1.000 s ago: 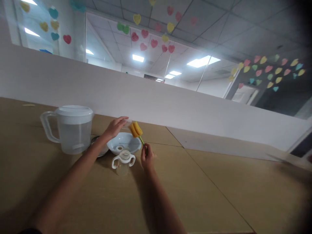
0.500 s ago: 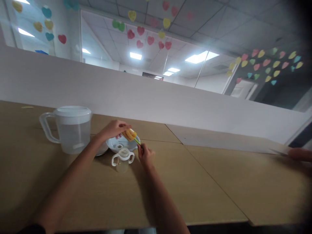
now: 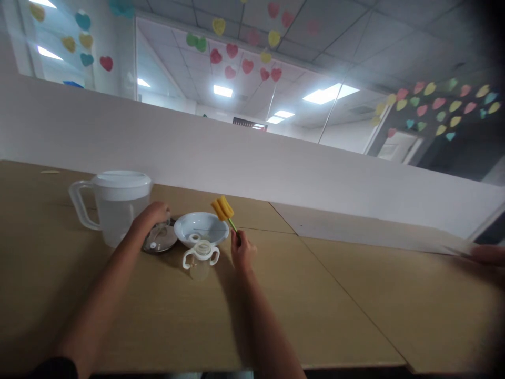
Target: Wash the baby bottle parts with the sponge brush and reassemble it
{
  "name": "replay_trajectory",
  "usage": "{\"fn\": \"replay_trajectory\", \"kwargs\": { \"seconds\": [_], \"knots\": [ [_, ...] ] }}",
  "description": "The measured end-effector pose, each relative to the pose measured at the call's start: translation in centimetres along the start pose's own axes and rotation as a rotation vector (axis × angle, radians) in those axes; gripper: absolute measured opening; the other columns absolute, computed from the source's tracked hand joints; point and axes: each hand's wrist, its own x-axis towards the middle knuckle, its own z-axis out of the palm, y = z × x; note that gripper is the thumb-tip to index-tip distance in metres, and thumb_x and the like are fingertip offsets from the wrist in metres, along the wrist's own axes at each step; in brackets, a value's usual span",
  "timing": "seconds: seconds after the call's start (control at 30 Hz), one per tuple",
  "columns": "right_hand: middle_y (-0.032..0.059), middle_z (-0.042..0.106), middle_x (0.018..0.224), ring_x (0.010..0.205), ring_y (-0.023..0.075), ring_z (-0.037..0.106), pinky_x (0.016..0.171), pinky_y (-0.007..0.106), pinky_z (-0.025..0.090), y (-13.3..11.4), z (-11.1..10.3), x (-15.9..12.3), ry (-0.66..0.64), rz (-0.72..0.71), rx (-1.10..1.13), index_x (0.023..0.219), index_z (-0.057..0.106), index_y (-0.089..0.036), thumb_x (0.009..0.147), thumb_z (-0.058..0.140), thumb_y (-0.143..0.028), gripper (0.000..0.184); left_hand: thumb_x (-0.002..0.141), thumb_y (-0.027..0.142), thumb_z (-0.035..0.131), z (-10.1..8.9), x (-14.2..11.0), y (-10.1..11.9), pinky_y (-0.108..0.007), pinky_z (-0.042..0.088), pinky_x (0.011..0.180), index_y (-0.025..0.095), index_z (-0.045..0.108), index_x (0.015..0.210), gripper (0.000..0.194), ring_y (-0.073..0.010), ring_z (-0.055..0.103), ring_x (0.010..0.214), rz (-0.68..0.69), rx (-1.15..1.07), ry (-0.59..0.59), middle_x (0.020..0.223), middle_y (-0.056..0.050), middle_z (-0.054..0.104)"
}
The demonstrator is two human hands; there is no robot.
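Head view: two hands at work by one white bowl (image 3: 201, 227) on a wooden bench (image 3: 335, 295).

Count: one bowl, one clear lidded pitcher (image 3: 116, 206), one glass lid (image 3: 160, 242), one two-handled sippy cup (image 3: 200, 258), one sponge brush (image 3: 223, 210). Right hand (image 3: 242, 251), just right of the bowl, grip pinched on the green stem of the brush; yellow sponge head stands above the bowl's right rim. Left hand (image 3: 153, 215), left of the bowl, rests fingers curled on the lid; cannot tell whether it grasps it. Lid lies flat between bowl and pitcher. Cup stands upright just in front of the bowl. Another person's hand (image 3: 489, 255) far right of the bowl, at the bench edge. White partition (image 3: 276, 168) behind the bowl; glass panes above with coloured paper hearts (image 3: 246, 67); ceiling lights lit.
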Motion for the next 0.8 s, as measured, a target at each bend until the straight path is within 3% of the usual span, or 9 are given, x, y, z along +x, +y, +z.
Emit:
{"fn": "replay_trajectory", "kwargs": {
  "seconds": [0.13,0.27,0.37,0.47,0.53,0.63,0.7,0.8],
  "knots": [
    [0.0005,0.063,0.055,0.045,0.0072,0.052,0.046,0.019,0.026,0.0,0.3,-0.3,0.012,-0.110,-0.016,0.075,0.065,-0.017,0.099,0.033,-0.047,0.050,0.056,0.003,0.066,2.4,0.2,0.4,-0.026,0.049,0.076,0.017,0.070,0.089,0.037,-0.0251,0.067,0.094,0.014,-0.012,-0.092,0.098,-0.011,0.073],
    [0.0007,0.062,0.054,0.045,0.0074,0.052,0.046,0.019,0.026,0.0,0.2,-0.2,0.025,-0.126,-0.019,0.075,0.065,-0.017,0.098,0.033,-0.047,0.050,0.065,0.011,0.063,4.3,-0.1,0.7,-0.025,0.047,0.083,0.021,0.066,0.109,0.046,-0.0226,0.064,0.106,0.033,-0.045,-0.081,0.114,-0.011,0.069],
    [0.0006,0.062,0.054,0.044,0.0077,0.051,0.045,0.020,0.026,0.0,0.2,-0.2,0.017,-0.105,-0.022,0.076,0.066,-0.017,0.098,0.032,-0.048,0.051,0.067,0.011,0.061,4.4,-0.3,0.4,-0.025,0.046,0.087,0.020,0.058,0.123,0.056,-0.0219,0.062,0.111,0.049,-0.063,-0.065,0.122,-0.013,0.065],
    [0.0012,0.063,0.055,0.045,0.0080,0.052,0.045,0.020,0.026,0.1,0.3,-0.2,0.000,-0.087,-0.033,0.076,0.067,-0.017,0.098,0.031,-0.049,0.053,0.065,0.008,0.063,3.2,-0.2,0.7,-0.030,0.047,0.089,0.015,0.057,0.125,0.061,-0.0273,0.061,0.112,0.057,-0.061,-0.047,0.122,-0.017,0.064],
    [0.0015,0.064,0.057,0.045,0.0082,0.052,0.046,0.020,0.027,0.2,0.4,-0.3,-0.024,-0.072,-0.040,0.077,0.067,-0.017,0.098,0.030,-0.050,0.054,0.071,0.011,0.061,2.4,-0.2,1.8,-0.032,0.044,0.094,0.016,0.057,0.126,0.056,-0.0279,0.057,0.118,0.094,-0.074,-0.011,0.127,-0.017,0.061],
    [0.0020,0.064,0.057,0.047,0.0091,0.053,0.046,0.020,0.026,0.2,0.3,-0.3,-0.052,-0.051,-0.055,0.078,0.067,-0.018,0.098,0.026,-0.053,0.057,0.085,0.017,0.049,2.8,-0.4,5.0,-0.024,0.039,0.100,0.022,0.056,0.128,0.044,-0.0185,0.053,0.123,0.215,-0.133,0.007,0.134,-0.008,0.057],
    [0.0018,0.063,0.056,0.047,0.0095,0.053,0.046,0.020,0.026,0.2,0.3,-0.3,-0.058,-0.041,-0.063,0.077,0.067,-0.018,0.097,0.025,-0.054,0.059,0.086,0.021,0.051,4.0,-0.9,7.2,-0.020,0.043,0.094,0.022,0.065,0.116,0.033,-0.0158,0.061,0.111,0.280,-0.161,-0.059,0.120,-0.005,0.067],
    [0.0013,0.062,0.054,0.045,0.0096,0.052,0.046,0.021,0.025,0.3,0.3,-0.2,-0.060,-0.033,-0.062,0.076,0.066,-0.018,0.097,0.026,-0.055,0.059,0.077,0.019,0.063,6.0,-1.6,9.1,-0.022,0.047,0.086,0.020,0.073,0.097,0.023,-0.0188,0.066,0.099,0.319,-0.166,-0.133,0.103,-0.006,0.073]
  ]
}}
